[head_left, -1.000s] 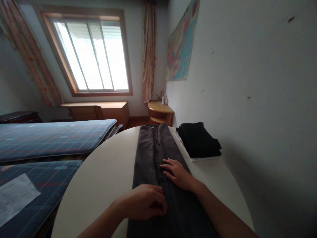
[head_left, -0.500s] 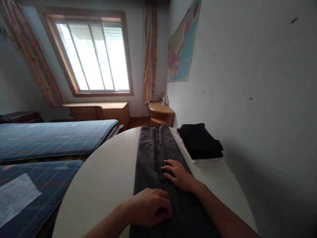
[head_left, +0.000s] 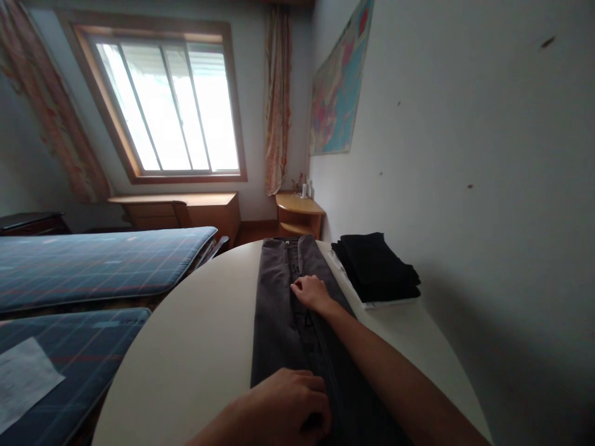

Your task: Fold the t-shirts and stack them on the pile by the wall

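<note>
A long dark grey garment (head_left: 274, 310) lies lengthwise on a round cream-white table (head_left: 195, 328). An opening with dark fasteners runs down its middle, and a small pale label shows at the far end; its exact kind is unclear. My right hand (head_left: 310, 292) is closed at the edge of this opening, fingers curled and pinching the cloth. Nearer to me, my left hand (head_left: 290, 406) is curled over the lower part of the garment, thumb and fingers drawn together on the fabric. The fingertips of the left hand are partly hidden.
Folded black clothes (head_left: 376, 266) lie on something white at the table's right, near the wall (head_left: 502, 248). Plaid mattresses (head_left: 111, 260) stand left of the table, with a paper sheet (head_left: 28, 378) on the nearer one. Behind are a desk (head_left: 209, 214) and corner shelf (head_left: 300, 203).
My right hand has moved away from me along the garment, from lying spread on it to curled fingers at the opening. My left hand has shifted slightly toward me.
</note>
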Action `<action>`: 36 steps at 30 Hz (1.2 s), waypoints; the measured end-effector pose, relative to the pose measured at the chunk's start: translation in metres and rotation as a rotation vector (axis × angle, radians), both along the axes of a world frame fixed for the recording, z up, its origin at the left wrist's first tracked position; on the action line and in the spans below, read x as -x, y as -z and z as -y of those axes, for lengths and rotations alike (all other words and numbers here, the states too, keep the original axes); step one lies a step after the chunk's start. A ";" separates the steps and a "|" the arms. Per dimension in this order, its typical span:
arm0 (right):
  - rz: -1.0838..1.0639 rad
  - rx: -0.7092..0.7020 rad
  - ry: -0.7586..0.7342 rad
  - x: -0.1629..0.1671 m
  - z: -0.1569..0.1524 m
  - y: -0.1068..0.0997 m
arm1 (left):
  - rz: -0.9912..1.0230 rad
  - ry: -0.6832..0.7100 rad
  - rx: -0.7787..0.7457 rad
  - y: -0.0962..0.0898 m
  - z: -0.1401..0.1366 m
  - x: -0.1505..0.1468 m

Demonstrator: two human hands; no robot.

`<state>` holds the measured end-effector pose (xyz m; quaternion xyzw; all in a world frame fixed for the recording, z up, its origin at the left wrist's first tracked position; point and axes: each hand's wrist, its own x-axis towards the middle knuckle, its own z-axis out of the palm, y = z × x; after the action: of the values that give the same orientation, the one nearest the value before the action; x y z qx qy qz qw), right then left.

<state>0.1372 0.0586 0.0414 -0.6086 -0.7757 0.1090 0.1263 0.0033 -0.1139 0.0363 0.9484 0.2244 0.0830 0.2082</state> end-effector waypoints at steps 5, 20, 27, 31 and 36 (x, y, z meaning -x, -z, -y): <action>-0.044 0.003 0.158 0.024 -0.022 0.011 | -0.010 0.036 -0.024 -0.002 -0.002 0.000; -0.132 -0.164 0.011 0.013 -0.036 0.030 | 0.049 0.125 -0.122 0.005 -0.005 -0.003; -0.129 -0.179 -0.248 -0.009 -0.026 0.026 | 0.084 0.086 -0.053 0.001 -0.003 -0.004; -0.119 -0.203 -0.256 -0.032 -0.012 0.024 | 0.111 -0.077 -0.033 -0.004 -0.007 0.003; -0.073 -0.184 -0.177 -0.053 0.013 0.021 | 0.105 -0.257 -0.058 -0.001 -0.017 0.009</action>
<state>0.1898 0.0461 0.0206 -0.5195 -0.8278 0.0703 0.1998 -0.0061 -0.0970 0.0377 0.9118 0.3304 0.1648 0.1799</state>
